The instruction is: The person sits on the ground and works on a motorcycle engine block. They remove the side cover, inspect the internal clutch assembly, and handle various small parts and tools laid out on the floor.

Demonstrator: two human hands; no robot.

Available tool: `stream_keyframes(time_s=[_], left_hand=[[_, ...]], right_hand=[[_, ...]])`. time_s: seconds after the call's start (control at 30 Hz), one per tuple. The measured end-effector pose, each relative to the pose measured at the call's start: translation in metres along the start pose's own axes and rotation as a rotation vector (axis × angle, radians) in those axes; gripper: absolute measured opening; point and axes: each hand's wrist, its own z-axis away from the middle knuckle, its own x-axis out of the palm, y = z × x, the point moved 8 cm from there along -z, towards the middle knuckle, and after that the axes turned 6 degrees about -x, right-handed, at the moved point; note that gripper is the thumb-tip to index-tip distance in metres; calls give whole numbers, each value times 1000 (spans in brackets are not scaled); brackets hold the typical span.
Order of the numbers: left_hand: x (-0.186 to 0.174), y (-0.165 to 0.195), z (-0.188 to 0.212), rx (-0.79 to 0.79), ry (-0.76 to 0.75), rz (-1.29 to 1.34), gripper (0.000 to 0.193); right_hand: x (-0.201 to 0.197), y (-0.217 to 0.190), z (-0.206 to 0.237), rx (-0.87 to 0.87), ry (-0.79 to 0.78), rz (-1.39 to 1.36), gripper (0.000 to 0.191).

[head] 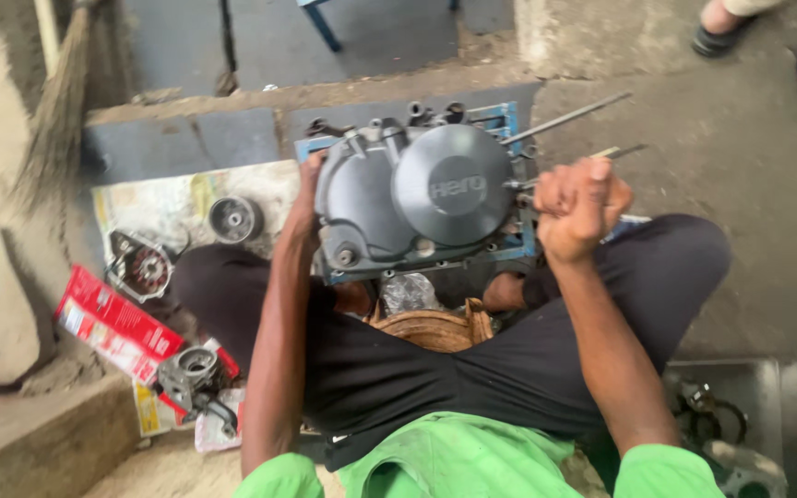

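Both of your hands are on the dark grey engine case (417, 198), which sits on a blue frame (509, 247) between your knees. Your left hand (309, 184) grips the case's left edge, fingers curled round behind it. Your right hand (578, 205) is clenched in a fist round a thin tool handle (618, 151) at the case's right side. Just beyond those knuckles a long metal rod (569, 116) slants away. Left of your left fingers, a small round pulley (234, 219) lies on newspaper (168, 198).
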Motion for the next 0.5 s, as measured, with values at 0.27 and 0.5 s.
stream_keyframes(time_s=[0.27, 0.5], left_hand=[[8, 14, -15, 214, -62, 38, 84], [4, 28, -27, 527, -179, 3, 74]], right_hand=[[2, -17, -7, -1, 15, 3, 50], [28, -32, -8, -84, -29, 74, 50]])
